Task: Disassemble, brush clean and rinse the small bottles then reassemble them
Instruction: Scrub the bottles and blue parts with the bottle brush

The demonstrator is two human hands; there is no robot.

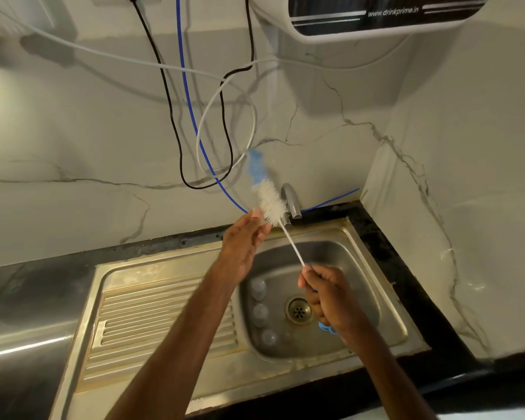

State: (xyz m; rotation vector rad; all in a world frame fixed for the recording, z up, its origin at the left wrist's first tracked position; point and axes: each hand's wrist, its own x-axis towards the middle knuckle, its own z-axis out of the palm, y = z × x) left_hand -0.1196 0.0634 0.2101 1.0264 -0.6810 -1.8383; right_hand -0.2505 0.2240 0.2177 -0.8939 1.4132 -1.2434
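Steel sink [367, 259], three small bottles [259, 314] inside, right hand [328, 298] gripping brush [272, 204]

steel sink [152, 277], three small bottles [260, 313] beside its drain [298, 309]

You'll find open room in the basin's [361, 268] back right; three bottles [259, 312] line its left, while brush [270, 203], tap [294, 201] and cables [225, 140] crowd the back.

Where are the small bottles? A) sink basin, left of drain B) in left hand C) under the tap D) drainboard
A: the small bottles lie in the sink basin left of the drain; the right hand grips the brush, the left hand touches its bristles.
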